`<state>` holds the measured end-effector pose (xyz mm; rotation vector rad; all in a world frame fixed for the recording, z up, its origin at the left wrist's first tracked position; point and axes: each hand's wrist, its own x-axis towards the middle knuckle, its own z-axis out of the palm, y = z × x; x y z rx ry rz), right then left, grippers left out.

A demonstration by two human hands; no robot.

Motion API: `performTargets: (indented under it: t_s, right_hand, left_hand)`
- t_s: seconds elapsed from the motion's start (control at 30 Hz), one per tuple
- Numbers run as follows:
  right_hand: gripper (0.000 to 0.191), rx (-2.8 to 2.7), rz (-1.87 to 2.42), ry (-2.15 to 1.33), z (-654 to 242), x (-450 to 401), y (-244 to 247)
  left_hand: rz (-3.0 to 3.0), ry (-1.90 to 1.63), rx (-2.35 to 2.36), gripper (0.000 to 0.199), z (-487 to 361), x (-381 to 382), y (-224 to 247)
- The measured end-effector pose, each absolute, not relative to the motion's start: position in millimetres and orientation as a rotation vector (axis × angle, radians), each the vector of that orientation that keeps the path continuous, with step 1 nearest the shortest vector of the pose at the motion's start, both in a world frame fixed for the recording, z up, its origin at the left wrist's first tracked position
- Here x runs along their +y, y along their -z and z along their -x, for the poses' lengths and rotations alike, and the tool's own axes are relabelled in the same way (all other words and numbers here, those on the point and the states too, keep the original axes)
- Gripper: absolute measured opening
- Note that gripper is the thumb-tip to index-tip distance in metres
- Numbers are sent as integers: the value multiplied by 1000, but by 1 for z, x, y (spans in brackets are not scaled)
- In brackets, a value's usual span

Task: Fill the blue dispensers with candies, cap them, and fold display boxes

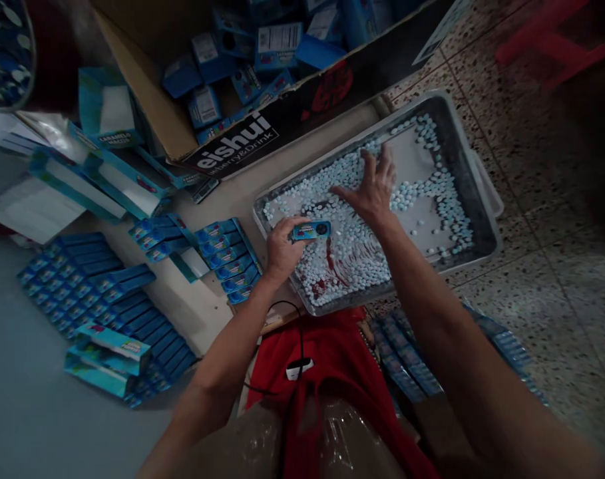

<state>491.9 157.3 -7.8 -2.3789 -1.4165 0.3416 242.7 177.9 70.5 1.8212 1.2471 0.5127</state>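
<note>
Between the fingers and thumb of my left hand [285, 249] is a small blue box [311, 230], held over the left part of a metal tray [474, 189]. Pale blue and white candies [347, 266] lie spread in that tray. My right hand [373, 186] is over the candies near the tray's middle, its fingers apart and nothing seen in them. Just left of the tray stands a row of small blue boxes [227, 256].
A large cardboard box [282, 123] holding blue packets sits behind the tray. Stacked blue boxes [102, 299] and open blue cartons [125, 183] are at the left. A red stool [552, 40] stands at the upper right on the speckled floor.
</note>
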Motion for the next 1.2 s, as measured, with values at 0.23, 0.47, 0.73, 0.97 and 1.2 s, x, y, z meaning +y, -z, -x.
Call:
performTargets:
  t_s: [0.23,0.47,0.73,0.97,1.2]
  right_hand:
    - [61,-1649,2296,-455,-458,169,24]
    - [22,-883,1993,-1169,-445,143,-7]
    - [40,-68,969,-1373,-402,132,-89]
    - [40,-215,994,-1073,-383,141,-112]
    - [39,-265,1039,-957,-378,142,-117]
  left_hand:
    - [-1746,-546,1337,41,-226,165,-67]
    - [-1776,-556,1431,43,-221,167,-78]
    - [-1876,-327,1431,39,-230,170,-99]
    - [-1857,-346,1389,40,-244,166,-95]
    - [-1854,-442,1364,36,-257,167,-87]
